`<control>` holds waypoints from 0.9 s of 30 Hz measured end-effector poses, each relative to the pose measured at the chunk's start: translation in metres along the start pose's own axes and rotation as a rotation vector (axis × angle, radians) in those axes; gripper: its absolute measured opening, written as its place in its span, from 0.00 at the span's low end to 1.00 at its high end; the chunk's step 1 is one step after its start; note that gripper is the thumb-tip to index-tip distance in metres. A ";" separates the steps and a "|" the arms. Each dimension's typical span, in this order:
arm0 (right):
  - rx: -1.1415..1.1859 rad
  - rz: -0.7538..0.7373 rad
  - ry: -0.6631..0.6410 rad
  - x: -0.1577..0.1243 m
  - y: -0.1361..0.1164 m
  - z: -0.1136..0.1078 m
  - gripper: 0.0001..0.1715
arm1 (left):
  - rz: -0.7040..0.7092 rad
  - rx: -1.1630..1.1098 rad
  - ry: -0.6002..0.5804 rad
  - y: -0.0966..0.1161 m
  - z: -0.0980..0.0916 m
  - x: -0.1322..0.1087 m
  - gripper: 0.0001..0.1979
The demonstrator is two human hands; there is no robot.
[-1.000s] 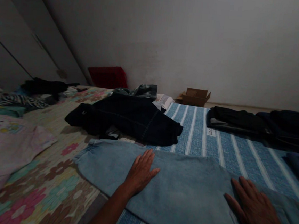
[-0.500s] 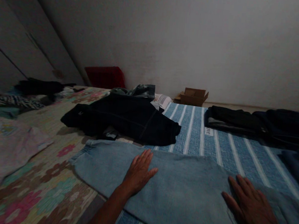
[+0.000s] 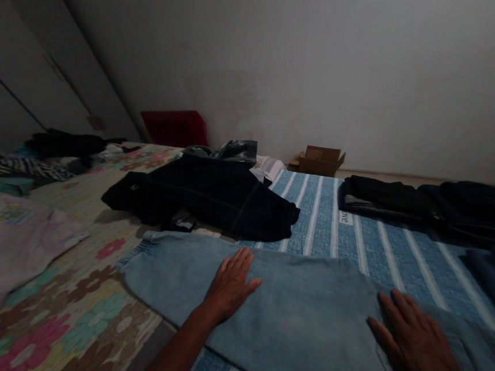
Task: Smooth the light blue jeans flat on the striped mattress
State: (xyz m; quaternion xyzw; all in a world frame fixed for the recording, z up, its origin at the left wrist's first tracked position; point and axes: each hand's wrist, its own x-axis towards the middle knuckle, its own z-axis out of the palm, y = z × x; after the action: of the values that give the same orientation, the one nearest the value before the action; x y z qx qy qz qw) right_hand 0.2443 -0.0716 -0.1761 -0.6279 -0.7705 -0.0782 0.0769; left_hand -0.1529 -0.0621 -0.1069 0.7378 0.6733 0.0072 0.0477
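Light blue jeans (image 3: 301, 306) lie flat across the bed, their gathered elastic end at the left and the other end running out of view at the lower right. My left hand (image 3: 230, 285) rests palm down on the middle of the denim, fingers stretched and thumb apart. Further right, my right hand (image 3: 412, 332) also lies flat on the jeans with its fingers extended. Neither hand grips the cloth. Just beyond the jeans is a heap of dark clothing (image 3: 212, 197), with a patterned grey garment (image 3: 237, 150) on top.
Folded dark clothes (image 3: 385, 197) are stacked at the right on a blue striped sheet (image 3: 323, 215). A floral cover (image 3: 89, 310) and a pale pink garment (image 3: 13, 240) spread at left. By the wall stand a red box-like object (image 3: 174, 127) and an open cardboard box (image 3: 319, 160).
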 end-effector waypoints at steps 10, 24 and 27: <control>0.021 -0.005 -0.048 0.001 0.005 0.002 0.37 | 0.014 -0.014 0.012 0.000 0.000 0.000 0.32; 0.026 0.034 -0.034 0.001 -0.002 -0.003 0.38 | -0.006 -0.007 -0.018 0.002 -0.002 -0.001 0.33; 0.036 0.040 -0.035 0.001 -0.001 -0.003 0.37 | 0.002 -0.026 -0.039 0.001 -0.004 0.000 0.33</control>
State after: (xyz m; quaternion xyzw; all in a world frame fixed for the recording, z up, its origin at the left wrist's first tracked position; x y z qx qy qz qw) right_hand 0.2429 -0.0719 -0.1729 -0.6429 -0.7604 -0.0517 0.0761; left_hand -0.1519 -0.0621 -0.1023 0.7379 0.6713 0.0016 0.0702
